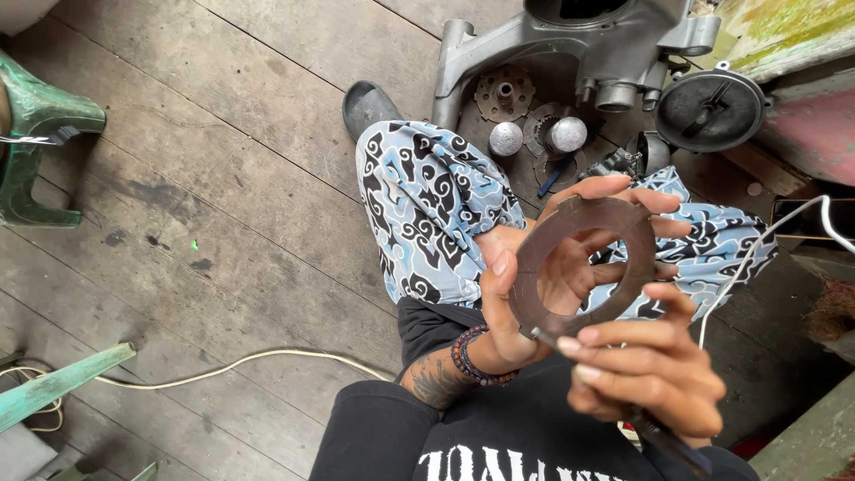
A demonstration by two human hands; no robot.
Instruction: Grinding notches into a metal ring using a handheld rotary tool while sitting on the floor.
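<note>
Far left: a green plastic chair (40,134) stands on the plank floor (223,178), well apart from the work; a pale cable (240,361) trails across the boards below it.
Middle, top: a grey sandal (367,105) lies beside a stripped metal engine casing (570,49); small round parts (534,134) sit loose on the floor just under it.
Left hand (543,267): open and spread, palm up, fingers fanned behind a dark, worn ring plate (583,263); the thumb presses the ring's left edge, so the hand cradles it upright over the patterned trouser leg (427,205). A bead bracelet (472,356) circles the wrist.
Right hand (650,370): curled narrow around a thin dark-handled tool (663,436), whose tip meets the ring's lower rim.
Far right: a round black cover (708,111) lies near the casing, and a white wire (766,240) runs past the knee.
Progress, as a judgement: the casing looks already taken apart, with pieces laid out. The ring is out and in hand, its surface being worked at one spot. Most of its rim appears untouched, and nothing seems refitted.
</note>
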